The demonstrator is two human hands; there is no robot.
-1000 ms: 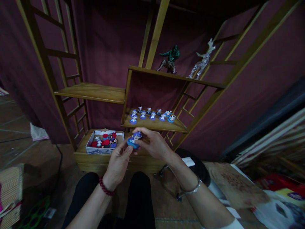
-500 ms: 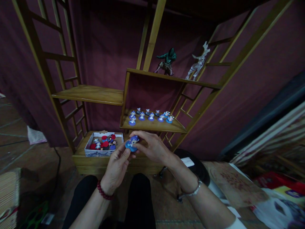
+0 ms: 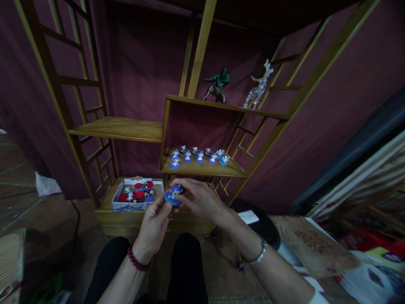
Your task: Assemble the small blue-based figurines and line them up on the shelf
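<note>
A small blue-haired figurine on a blue round base point(image 3: 172, 194) is held between both hands in front of the wooden shelf unit point(image 3: 202, 169). My left hand point(image 3: 154, 226) supports its base from below with the fingertips. My right hand point(image 3: 201, 199) pinches it from the right side and top. Just behind, on the middle shelf, stand several similar figurines on blue bases point(image 3: 198, 155). A white box point(image 3: 126, 206) with more figurines and red bases lies on the low shelf to the left.
A green figure point(image 3: 217, 85) and a clear deer figure point(image 3: 257, 86) stand on the upper shelf. An empty wooden shelf point(image 3: 118, 128) is at left. My dark-trousered knees point(image 3: 186, 270) are below the hands. Printed bags and paper point(image 3: 363, 270) lie at right.
Both hands with the figurine have shifted slightly left and down in view as the camera tilted; the grip on the figurine is unchanged.
</note>
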